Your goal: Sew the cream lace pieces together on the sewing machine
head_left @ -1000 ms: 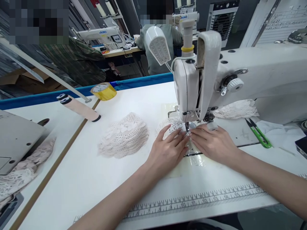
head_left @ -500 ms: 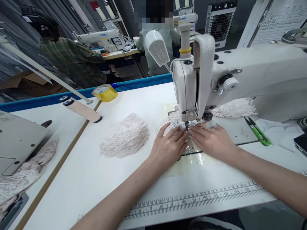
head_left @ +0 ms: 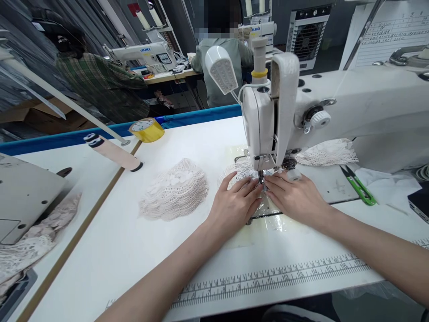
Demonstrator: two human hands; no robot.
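A white lace piece [head_left: 241, 170] lies under the needle and presser foot [head_left: 261, 177] of the white sewing machine [head_left: 260, 125]. My left hand [head_left: 234, 201] rests flat on the lace's near edge, fingers stretched out and thumb-side tips close to the foot. On the other side, my right hand [head_left: 295, 194] lies flat with its fingertips beside the foot, covering whatever cloth is beneath. Neither hand grips anything that I can make out. To the left sits a stack of lace pieces [head_left: 176, 190]. More lace [head_left: 330, 152] lies behind the needle area, under the machine arm.
Green thread snips [head_left: 360, 188] lie on the right, near white cloth [head_left: 382, 181]. A yellow tape roll [head_left: 146, 129] and a pinkish thread cone [head_left: 115, 153] are at back left. A printed ruler [head_left: 268, 282] runs along the front edge. Two people sit at machines beyond.
Almost nothing differs. Both hands keep their places beside the presser foot, and the view has shifted very slightly.
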